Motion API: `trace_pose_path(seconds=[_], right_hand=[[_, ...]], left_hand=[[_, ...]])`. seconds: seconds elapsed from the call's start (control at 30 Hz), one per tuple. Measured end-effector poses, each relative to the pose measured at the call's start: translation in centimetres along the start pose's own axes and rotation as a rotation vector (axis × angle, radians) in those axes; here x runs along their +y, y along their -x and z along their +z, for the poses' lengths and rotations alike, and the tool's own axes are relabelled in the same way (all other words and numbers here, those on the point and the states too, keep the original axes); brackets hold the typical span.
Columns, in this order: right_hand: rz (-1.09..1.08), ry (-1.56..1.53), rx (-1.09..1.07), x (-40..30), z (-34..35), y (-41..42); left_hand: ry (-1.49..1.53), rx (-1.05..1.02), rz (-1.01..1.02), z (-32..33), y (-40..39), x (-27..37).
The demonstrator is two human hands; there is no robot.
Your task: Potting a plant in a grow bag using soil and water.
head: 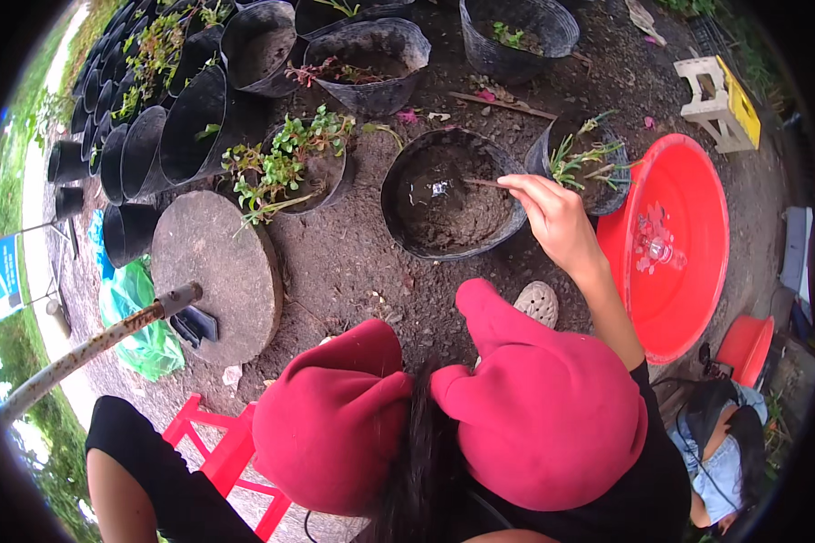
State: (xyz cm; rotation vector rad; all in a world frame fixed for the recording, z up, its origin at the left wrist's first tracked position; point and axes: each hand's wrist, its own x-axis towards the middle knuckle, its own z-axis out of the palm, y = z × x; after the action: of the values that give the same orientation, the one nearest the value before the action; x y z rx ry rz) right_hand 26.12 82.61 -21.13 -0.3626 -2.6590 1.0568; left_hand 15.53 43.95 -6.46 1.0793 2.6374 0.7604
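My right hand (550,207) pinches a thin brown stick (482,182) between thumb and fingers. The stick's far end reaches over wet soil (458,220) in a round black plastic pot (407,234). Water shines on the soil's left half, while the right half is lumpy mud. Close to my right wrist stands another black pot (608,200) holding green cut-stem plants (584,159). Left of the muddy pot, a leafy plant (312,136) grows in a third black pot (339,186). My left hand is out of view; only its sleeve and forearm show at the lower left.
A large red basin (703,271) with a clear object inside stands on the right, below a yellow-and-white stool (727,102). At left are a round concrete base (224,271), a rusty pole (88,356) and stacked black pots (142,153). Another person (716,441) sits at lower right.
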Motion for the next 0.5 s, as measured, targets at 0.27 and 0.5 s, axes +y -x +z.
trace_pose_path(seconds=[0.27, 0.5], right_hand=[[0.007, 0.055, 0.013, 0.9, 1.4, 0.1], [0.016, 0.238, 0.098, 2.5, 5.9, -1.9]], left_hand=[[-0.128, 0.497, 0.018, -1.5, 1.0, -5.7], [-0.206, 0.868, 0.005, -2.9, 2.3, -9.3]])
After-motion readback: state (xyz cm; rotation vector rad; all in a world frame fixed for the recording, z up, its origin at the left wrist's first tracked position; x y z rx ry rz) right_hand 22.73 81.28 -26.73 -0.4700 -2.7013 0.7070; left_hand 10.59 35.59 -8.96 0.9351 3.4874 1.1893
